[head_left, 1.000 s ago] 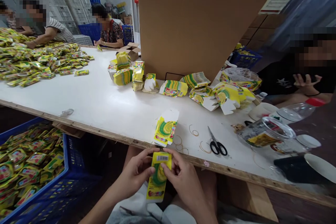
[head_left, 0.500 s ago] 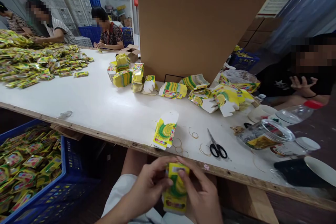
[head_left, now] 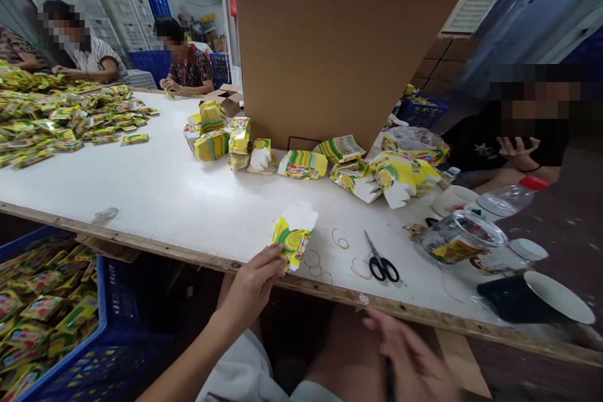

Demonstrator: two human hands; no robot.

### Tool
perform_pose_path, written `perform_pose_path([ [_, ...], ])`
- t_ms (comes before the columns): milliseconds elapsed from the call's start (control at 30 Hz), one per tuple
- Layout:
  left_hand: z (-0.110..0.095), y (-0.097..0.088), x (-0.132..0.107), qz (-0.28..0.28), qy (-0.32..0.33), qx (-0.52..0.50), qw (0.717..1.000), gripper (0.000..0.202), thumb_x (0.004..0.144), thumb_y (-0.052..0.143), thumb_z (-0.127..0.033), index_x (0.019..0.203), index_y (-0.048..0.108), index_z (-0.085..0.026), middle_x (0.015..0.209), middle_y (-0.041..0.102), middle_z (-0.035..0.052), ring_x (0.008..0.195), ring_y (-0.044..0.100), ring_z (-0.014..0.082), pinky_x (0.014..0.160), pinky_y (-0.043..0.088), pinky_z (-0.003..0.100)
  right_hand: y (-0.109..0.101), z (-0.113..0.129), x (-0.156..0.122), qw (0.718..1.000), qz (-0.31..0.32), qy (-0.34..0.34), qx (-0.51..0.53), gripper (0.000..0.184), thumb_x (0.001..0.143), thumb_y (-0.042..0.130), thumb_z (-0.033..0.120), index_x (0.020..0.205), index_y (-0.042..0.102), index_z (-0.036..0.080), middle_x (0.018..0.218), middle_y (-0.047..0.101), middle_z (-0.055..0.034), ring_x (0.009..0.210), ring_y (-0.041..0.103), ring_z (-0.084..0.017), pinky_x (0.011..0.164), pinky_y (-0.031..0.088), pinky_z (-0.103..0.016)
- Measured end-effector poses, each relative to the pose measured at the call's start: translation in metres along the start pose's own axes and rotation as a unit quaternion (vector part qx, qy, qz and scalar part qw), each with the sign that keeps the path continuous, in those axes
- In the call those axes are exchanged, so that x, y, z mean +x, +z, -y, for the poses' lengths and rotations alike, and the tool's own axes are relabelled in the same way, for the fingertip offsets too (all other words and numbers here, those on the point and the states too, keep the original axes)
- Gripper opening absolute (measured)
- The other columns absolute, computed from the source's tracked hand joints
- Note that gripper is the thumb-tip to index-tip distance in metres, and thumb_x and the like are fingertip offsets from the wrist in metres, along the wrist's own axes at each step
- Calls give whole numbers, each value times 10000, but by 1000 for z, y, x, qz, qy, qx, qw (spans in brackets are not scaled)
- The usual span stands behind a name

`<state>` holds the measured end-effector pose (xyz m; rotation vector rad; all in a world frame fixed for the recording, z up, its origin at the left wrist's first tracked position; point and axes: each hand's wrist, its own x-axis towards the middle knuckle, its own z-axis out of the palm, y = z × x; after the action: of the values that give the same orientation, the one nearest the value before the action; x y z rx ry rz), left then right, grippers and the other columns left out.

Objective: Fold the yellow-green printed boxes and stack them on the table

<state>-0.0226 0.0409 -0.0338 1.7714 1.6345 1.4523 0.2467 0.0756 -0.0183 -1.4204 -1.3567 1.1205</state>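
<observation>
My left hand (head_left: 258,277) reaches to the table's front edge, its fingers closed on the near left corner of a yellow-green folding carton (head_left: 294,240). The carton lies on the white tabletop with a white flap pointing away from me; whether it is one carton or a small stack I cannot tell. Low on the right, my right hand (head_left: 409,352) is just off the table edge and smeared by motion, so its grip is unclear. Nearby on the table are rubber bands (head_left: 340,239) and black-handled scissors (head_left: 382,264).
Bundled cartons (head_left: 301,164) line the foot of a tall brown cardboard sheet (head_left: 330,44). Filled packs (head_left: 61,116) are heaped far left; a blue crate (head_left: 127,308) of packs stands lower left. On the right are a plastic jar (head_left: 459,239) and a dark cup (head_left: 513,295). Co-workers sit around.
My hands have parted. The yellow box held between them is out of sight. My left hand has moved up to the carton on the table, while my right has moved right.
</observation>
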Motion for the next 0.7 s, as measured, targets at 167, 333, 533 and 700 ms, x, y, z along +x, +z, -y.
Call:
perform_pose_path([
  [167,-26,9,-40,3,113,-41,993,521,881,563,-31,1309,605,-326,1385,607,84,1354,483,281,1101,445,481,82,6,-9,973,76,93,198,516,729,731,611,1008,768,178,832,759,-82,666,662,-224,595,546,-321],
  [333,-38,16,-54,-28,-16,-213,977,423,894,612,-183,1294,626,-320,1486,504,81,1425,367,318,1169,318,514,81,10,-23,964,104,101,222,437,736,774,521,1010,738,182,917,765,-91,843,710,-274,773,574,-359],
  [533,-44,7,-31,46,-313,-564,763,477,797,716,-457,1205,690,-211,1205,720,134,1184,629,335,1010,494,432,89,1,-38,931,189,120,287,383,754,782,470,994,661,198,855,763,-96,795,715,-266,761,572,-393],
  [700,-47,4,-28,56,-313,-604,730,356,806,723,-372,1087,740,-154,1010,770,128,980,716,276,890,532,348,95,7,-39,947,174,100,251,358,746,781,488,935,723,189,956,749,-109,968,686,-290,852,552,-391],
])
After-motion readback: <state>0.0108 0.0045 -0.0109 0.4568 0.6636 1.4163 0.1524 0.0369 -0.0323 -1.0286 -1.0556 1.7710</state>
